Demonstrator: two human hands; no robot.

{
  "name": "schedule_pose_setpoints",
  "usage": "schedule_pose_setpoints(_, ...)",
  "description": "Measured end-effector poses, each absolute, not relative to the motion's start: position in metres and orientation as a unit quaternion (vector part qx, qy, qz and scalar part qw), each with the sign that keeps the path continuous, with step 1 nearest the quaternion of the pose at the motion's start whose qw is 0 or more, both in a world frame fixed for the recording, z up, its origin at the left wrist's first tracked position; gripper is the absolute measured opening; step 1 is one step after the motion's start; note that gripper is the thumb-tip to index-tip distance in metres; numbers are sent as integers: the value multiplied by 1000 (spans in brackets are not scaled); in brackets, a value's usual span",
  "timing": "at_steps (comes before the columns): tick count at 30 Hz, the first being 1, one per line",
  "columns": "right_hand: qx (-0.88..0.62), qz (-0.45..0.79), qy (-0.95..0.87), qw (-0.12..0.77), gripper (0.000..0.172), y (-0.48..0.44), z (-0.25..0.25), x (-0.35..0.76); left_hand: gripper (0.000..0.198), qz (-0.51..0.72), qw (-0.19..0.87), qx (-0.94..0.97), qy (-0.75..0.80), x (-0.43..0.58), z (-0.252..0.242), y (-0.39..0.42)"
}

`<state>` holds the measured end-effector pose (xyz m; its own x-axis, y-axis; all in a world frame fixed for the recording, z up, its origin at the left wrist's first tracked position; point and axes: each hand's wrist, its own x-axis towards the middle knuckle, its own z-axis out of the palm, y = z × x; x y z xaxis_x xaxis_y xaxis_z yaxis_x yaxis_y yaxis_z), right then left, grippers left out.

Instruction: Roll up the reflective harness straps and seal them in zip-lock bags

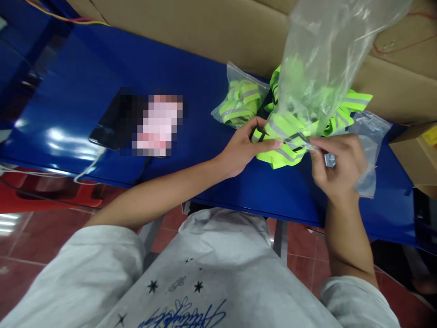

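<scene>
My left hand (244,148) is closed around the left side of a folded neon-yellow reflective strap bundle (278,152) with grey stripes and black edging. The fingertips of my right hand (337,159) pinch at the bundle's right side, where a black band and a bit of clear plastic meet. A large clear plastic bag (327,50) stands behind the bundle and overlaps its top. More neon-yellow straps (351,102) lie around and behind this bag. To the left is a small zip bag (241,100) with folded yellow straps inside.
A flat clear bag (370,150) lies right of my right hand. On the left of the blue table (201,146) are a black device (111,123) with a white cable and a blurred-out pink item (159,123). Cardboard (205,36) lines the back; a carton (416,155) stands right.
</scene>
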<state>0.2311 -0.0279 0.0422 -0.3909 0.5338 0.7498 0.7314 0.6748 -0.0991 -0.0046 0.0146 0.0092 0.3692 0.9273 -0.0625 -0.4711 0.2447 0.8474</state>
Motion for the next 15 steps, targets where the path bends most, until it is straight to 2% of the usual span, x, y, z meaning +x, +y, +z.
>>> schedule_pose_setpoints(7, -377, -168, -838, 357, 32, -28, 32, 234, 55, 466, 757, 324, 323, -5, 14, 12)
schedule_pose_setpoints(13, -416, 24, -799, 433, 16, -20, 28, 232, 51, 472, 773, 310, 290, -8, 12, 17)
schedule_pose_setpoints(15, -418, 10, -790, 449, 18, -19, 30, 231, 53, 459, 783, 319, 272, -10, 13, 21)
